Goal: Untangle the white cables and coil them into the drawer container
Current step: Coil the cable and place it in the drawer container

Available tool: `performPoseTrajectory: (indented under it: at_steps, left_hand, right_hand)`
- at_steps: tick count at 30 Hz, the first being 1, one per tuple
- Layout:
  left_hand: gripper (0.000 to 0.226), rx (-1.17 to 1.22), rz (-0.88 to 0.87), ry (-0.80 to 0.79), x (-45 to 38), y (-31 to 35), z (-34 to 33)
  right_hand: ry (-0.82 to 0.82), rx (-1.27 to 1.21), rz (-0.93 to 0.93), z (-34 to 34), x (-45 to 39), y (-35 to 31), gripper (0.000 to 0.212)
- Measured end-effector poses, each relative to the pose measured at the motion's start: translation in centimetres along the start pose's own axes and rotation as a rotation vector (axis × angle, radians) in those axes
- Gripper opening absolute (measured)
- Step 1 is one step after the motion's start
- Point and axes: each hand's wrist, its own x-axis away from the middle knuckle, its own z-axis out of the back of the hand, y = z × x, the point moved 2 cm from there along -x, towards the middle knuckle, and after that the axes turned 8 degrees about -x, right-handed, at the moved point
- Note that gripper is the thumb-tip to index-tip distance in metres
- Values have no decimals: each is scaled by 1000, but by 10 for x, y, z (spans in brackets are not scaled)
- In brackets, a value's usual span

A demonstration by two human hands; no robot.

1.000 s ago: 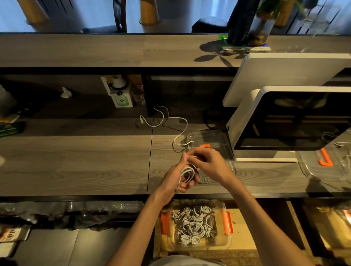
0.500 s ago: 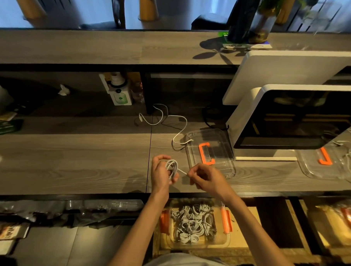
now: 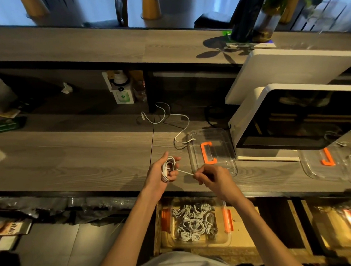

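Just left of the clear lid [image 3: 212, 150] on the surface [image 3: 69, 158], the left hand [image 3: 161, 172] curls around a coiled white cable [image 3: 168, 167]; the right hand [image 3: 214, 179] fingers [image 3: 198, 176] pinch its loose end beside the lid.

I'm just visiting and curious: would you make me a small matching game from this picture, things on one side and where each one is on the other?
Things:
1. coiled cable
2. loose cable
3. clear lid
4. container of coils

Places:
A. lying spread out on the desk
B. below the desk edge
C. held in the left hand
D. on the desk beside the monitor

Pairs: 1-C, 2-A, 3-D, 4-B
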Motion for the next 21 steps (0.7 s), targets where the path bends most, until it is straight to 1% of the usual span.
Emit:
performPoseTrajectory:
  at_steps: [2,4,6,9,11,13,15,17,19,20,21]
  left_hand:
    - [45,-25,-7,1,1,1,3]
    - [46,-106,-53,30,3,0,5]
    - [48,-306,-162,91,6,-1,5]
    - [47,-631,-296,198,9,-4,-2]
    - [47,-744,-335,227,7,-5,-8]
    - [50,-829,-334,227,6,-8,-13]
    - [58,-828,-282,189,8,-10,-19]
    - [73,-778,-219,134,14,-8,-25]
    - [91,-761,-154,66,17,-7,-29]
    - [94,-753,-137,25,18,-7,-31]
    - [91,-738,-136,-19,19,-8,-33]
  right_hand:
    - [-22,17,8,3,1,0,8]
    - [-39,20,22,6,4,-4,7]
    - [-60,34,46,7,6,-13,9]
    - [-146,17,118,9,8,-32,11]
    - [-222,18,157,8,6,-42,13]
    - [-285,53,191,8,0,-50,14]
    - [-323,107,236,10,-9,-54,15]
    - [-314,151,277,13,-18,-57,17]
    - [-257,155,317,15,-26,-56,17]
    - [-224,136,325,15,-29,-55,17]
    - [-188,110,327,14,-31,-53,17]
